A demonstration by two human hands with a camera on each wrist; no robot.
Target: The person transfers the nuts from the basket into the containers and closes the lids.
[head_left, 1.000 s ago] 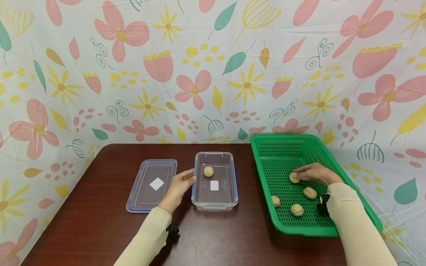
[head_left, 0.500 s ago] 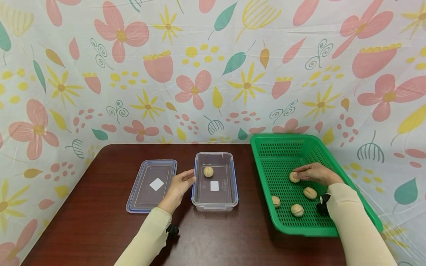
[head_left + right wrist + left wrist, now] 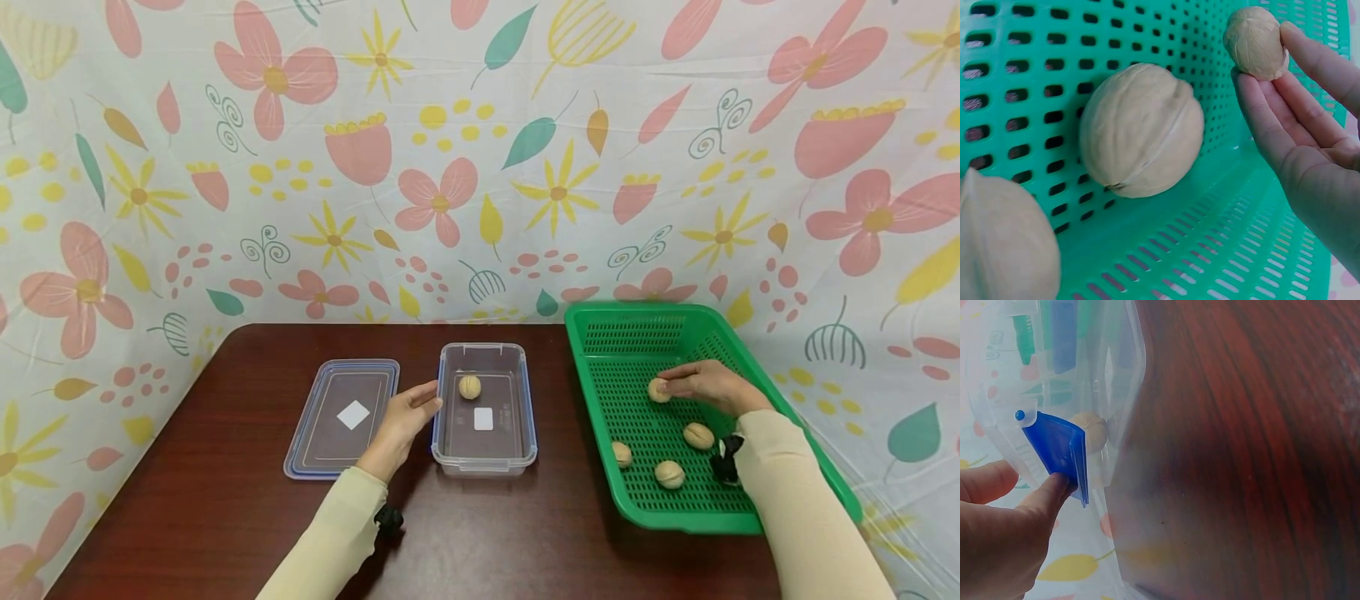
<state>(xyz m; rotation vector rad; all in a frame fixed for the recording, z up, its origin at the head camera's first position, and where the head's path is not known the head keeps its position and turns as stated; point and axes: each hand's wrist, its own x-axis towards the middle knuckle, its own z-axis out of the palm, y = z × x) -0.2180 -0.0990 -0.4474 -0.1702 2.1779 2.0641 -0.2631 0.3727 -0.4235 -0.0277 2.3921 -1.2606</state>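
My right hand (image 3: pixel 708 387) pinches a walnut (image 3: pixel 659 390) between thumb and fingers inside the green basket (image 3: pixel 588 400). In the right wrist view this walnut (image 3: pixel 1256 44) shows clear of the others at the fingertips. Three loose walnuts lie in the basket, among them the nearest one (image 3: pixel 670 474). My left hand (image 3: pixel 401 425), fingers extended, is at the left side of the clear plastic container (image 3: pixel 483 467). One of its fingertips touches the blue latch flap (image 3: pixel 1060 450), seen in the left wrist view. A single walnut (image 3: pixel 469 387) sits inside the container.
A clear lid (image 3: pixel 330 450) with a blue seal and a white sticker lies left of the container, partly behind my left hand. Everything stands on a dark reddish-brown table (image 3: pixel 510 542). A flower-patterned cloth (image 3: pixel 480 167) hangs behind it.
My right hand, with the walnut pinched, has shifted slightly up and left inside the basket. The left hand and the container have stayed in place.
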